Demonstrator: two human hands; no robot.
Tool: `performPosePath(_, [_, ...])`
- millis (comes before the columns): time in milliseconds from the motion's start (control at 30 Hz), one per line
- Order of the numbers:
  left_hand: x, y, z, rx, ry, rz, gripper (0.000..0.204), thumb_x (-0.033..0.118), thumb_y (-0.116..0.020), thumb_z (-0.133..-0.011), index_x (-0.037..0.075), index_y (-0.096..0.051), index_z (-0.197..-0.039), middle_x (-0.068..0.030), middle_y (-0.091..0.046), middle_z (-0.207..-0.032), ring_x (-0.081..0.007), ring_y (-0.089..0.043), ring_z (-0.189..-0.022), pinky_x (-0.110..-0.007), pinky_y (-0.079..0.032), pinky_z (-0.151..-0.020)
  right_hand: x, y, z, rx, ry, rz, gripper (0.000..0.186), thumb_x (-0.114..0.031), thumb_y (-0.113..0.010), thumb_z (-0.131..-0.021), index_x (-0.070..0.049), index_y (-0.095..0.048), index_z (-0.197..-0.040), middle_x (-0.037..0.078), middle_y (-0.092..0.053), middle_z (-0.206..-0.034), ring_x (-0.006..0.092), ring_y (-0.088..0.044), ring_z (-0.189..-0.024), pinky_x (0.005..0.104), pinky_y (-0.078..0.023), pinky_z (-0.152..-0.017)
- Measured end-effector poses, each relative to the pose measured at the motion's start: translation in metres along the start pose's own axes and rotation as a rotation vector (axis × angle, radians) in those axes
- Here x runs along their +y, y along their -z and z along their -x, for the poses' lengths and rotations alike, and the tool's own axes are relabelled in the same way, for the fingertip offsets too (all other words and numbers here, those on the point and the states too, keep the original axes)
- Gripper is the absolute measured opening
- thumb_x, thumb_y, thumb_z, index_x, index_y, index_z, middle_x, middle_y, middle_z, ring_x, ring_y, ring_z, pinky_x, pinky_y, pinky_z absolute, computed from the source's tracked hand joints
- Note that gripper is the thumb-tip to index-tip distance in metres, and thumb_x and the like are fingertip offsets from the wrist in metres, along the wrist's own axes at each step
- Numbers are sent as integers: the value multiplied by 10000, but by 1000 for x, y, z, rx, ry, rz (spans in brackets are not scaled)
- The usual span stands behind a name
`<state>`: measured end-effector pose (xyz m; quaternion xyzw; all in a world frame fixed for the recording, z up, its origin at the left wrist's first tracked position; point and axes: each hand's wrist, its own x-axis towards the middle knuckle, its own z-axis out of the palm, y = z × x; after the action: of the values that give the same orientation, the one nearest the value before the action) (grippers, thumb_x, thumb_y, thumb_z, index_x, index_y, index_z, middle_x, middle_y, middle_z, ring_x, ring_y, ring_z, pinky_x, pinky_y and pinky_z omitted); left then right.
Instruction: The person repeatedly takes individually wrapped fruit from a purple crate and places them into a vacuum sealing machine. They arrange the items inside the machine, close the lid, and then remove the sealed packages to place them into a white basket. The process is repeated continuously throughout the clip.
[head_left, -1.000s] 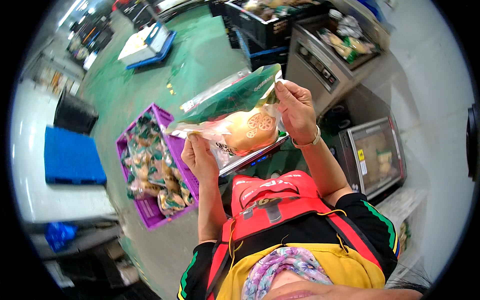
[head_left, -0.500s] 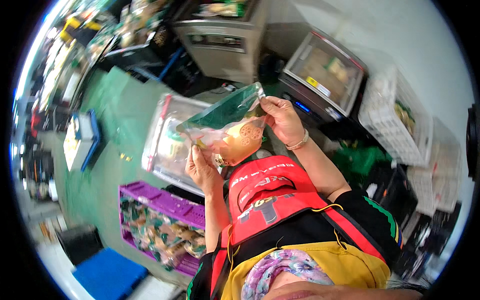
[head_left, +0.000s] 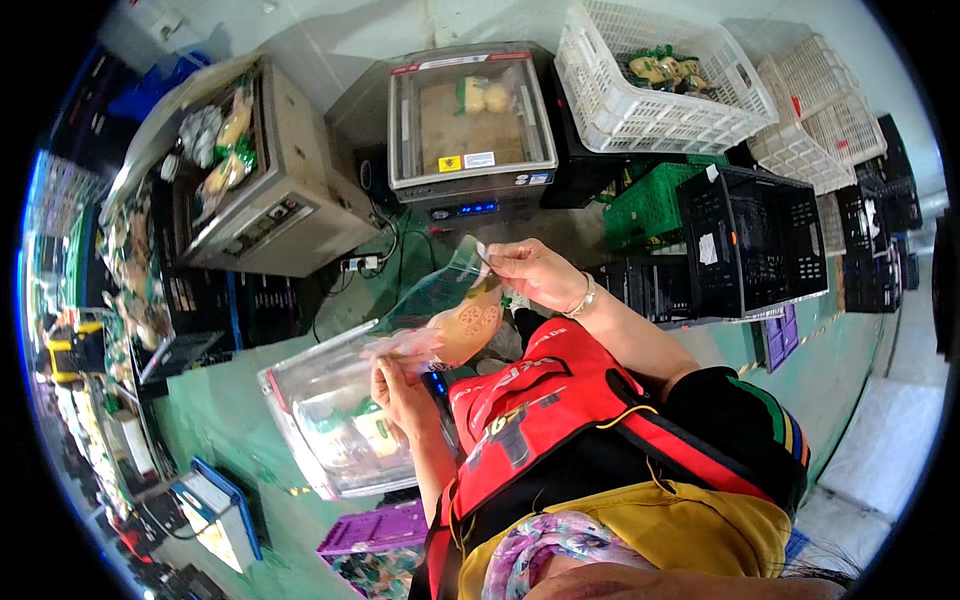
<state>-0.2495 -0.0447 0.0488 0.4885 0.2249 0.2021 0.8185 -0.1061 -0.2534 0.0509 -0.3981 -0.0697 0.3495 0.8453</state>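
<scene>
I hold a green and clear plastic bag (head_left: pixel 462 330) with pale orange food and printed round slices on it, pinched between both hands. My right hand (head_left: pixel 535 275) grips its upper right corner; my left hand (head_left: pixel 398 398) grips its lower left corner, over a clear-lidded sealing machine (head_left: pixel 315 440) that has pale packs under the lid. A blue lit display shows just right of my left hand. My red apron (head_left: pixel 520 400) is just below the bag.
Ahead stand another lidded sealer (head_left: pixel 470 125) and a steel machine (head_left: pixel 260 230) with packs on top. White crates (head_left: pixel 640 120), a green crate (head_left: pixel 645 205) and black crates (head_left: pixel 750 240) fill the right. A purple crate (head_left: pixel 365 530) and a blue-based trolley (head_left: pixel 220 510) lie lower left, on green floor.
My view has turned to the right, bringing the wall machines and crates to the front. Both hands still hold the bag, which has shifted left and lower in view.
</scene>
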Motion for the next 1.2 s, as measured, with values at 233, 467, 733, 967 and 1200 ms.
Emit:
performPosePath(233, [-26, -55, -32, -140, 238, 4, 294, 212, -491, -961, -46, -569, -1079, -130, -627, -1051, -192, -607, -959, -322, -486, -854, -12, 88, 1, 91, -18, -99, 274, -191, -597, -901, 17, -647, -1073, 61, -663, -1019, 116, -582, -925, 261, -440, -828])
performPosePath(467, [-54, -112, -61, -163, 365, -173, 250, 190, -503, -955, -32, -610, -993, -110, -647, -989, -162, -607, -892, -277, -475, -789, -10, 175, 14, 218, -177, -16, 293, -181, -590, -906, 41, -636, -1090, 72, -665, -1011, 105, -594, -868, 220, -444, -774])
performPosePath(733, [-86, -133, -65, -122, 394, -271, 256, 173, -479, -968, -33, -631, -973, -44, -652, -919, -83, -568, -841, -222, -430, -769, -13, 219, 6, 186, -279, -217, 254, -164, -605, -894, 11, -636, -1075, 83, -663, -1008, 162, -635, -861, 287, -507, -788])
performPosePath(967, [-85, -135, -78, -140, 413, -384, 271, 175, -460, -976, -25, -642, -957, -45, -653, -916, -83, -564, -841, -228, -432, -775, 11, 223, -5, 164, -304, -480, 220, -159, -602, -896, -34, -640, -1073, 66, -656, -1020, 165, -613, -954, 316, -501, -830])
performPosePath(1200, [-88, -145, -117, -225, 459, -522, 286, 188, -468, -978, -41, -638, -996, -40, -658, -910, -86, -558, -832, -228, -428, -771, -13, 219, -17, 345, -241, -466, 151, -161, -597, -894, -38, -638, -970, 59, -654, -921, 201, -631, -890, 363, -513, -825])
